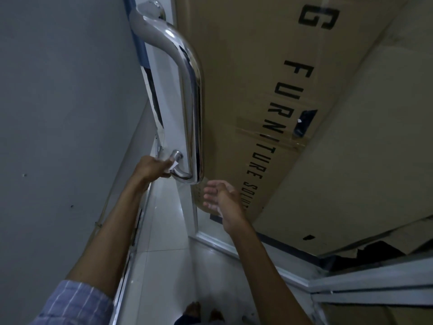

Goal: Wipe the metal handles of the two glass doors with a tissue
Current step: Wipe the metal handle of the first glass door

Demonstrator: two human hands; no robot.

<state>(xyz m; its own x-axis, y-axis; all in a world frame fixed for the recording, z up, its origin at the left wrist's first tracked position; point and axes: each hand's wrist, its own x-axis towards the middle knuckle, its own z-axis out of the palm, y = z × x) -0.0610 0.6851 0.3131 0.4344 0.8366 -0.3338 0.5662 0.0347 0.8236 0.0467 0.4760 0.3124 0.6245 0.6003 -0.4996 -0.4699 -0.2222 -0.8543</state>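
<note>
The left hand pinches a tissue against the handle's lower post — likely rubbing there — while the right hand, fingers relaxed, hovers near the glass door.

Wall: we see a plain grey wall filling the left side, with a few small dark specks on it.
Cardboard: we see a large brown cardboard sheet behind the glass on the right, printed in black capitals reading "FURNITURE", with a separate "G" near the top.
Tape: we note clear tape running across the cardboard through the lettering.
Floor: we see pale glossy floor tiles in the narrow strip between wall and cardboard.
Frame: we see a white frame rail running along the lower right.
Feet: we make out bare toes at the bottom edge, on the tiles.
</note>
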